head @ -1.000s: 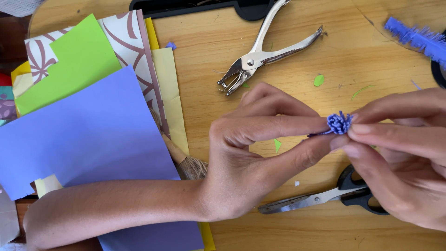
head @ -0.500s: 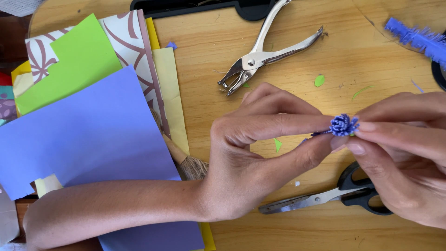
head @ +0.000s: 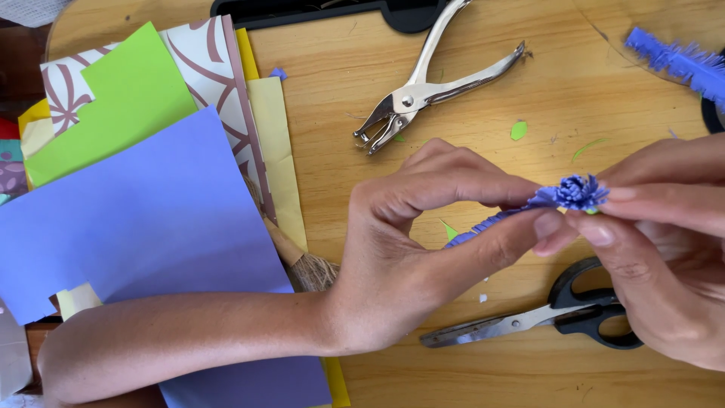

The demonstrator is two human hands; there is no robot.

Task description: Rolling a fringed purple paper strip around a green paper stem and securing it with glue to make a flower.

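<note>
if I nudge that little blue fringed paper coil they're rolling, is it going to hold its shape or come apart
The blue fringed paper coil is probably very light and easily crushed: its thin fringes splay loosely. It would likely unwind if released, since the left hand and right hand both pinch it and a loose tail trails out.

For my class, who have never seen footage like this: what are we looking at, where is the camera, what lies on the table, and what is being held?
There is no machine here: a person works with two bare hands, and one camera worn on the head looks down at them.

The left hand and the right hand meet over a wooden table. Between their fingertips they pinch a small blue fringed paper flower, rolled up, with a loose strip trailing towards the left hand.

On the table lie a metal hole punch, black-handled scissors under the right hand, and a stack of coloured paper sheets on the left, blue on top. A blue fringed strip lies at the top right, and small green scraps are scattered about.
</note>
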